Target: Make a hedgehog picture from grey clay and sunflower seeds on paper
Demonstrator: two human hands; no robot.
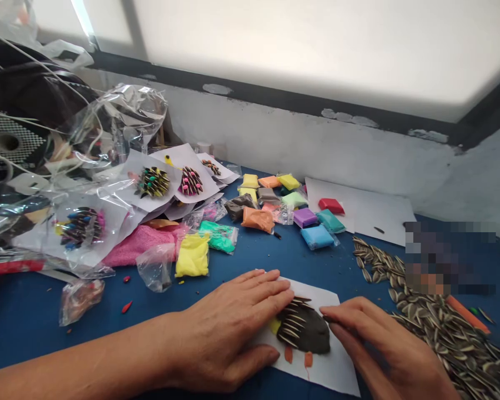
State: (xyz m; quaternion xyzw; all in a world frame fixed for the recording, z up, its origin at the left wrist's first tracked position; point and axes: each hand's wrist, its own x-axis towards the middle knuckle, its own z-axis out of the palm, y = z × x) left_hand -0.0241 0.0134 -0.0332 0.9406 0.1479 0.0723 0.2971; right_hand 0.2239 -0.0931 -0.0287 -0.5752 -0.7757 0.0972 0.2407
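Note:
My left hand (pixel 237 322) lies flat with fingers stretched over the left side of a white sheet of paper (pixel 339 369). On that sheet is a dark clay animal shape (pixel 314 333) with sunflower seeds (pixel 291 325) stuck in rows on its left half. A bit of yellow clay (pixel 274 325) shows at its left end, partly under my fingers. Two orange-brown clay feet (pixel 308 359) sit below the body. My right hand (pixel 383 344) pinches a small dark piece, apparently a sunflower seed (pixel 327 318), just off the body's right edge.
Loose sunflower seeds (pixel 454 328) are heaped at the right. Bagged coloured clay packs (pixel 316 237) spread across the blue table (pixel 233 266). Finished seed-and-clay pictures (pixel 190 180), a pink cloth (pixel 137 244) and clear plastic bags (pixel 120 119) crowd the left. A wall (pixel 275 133) closes the back.

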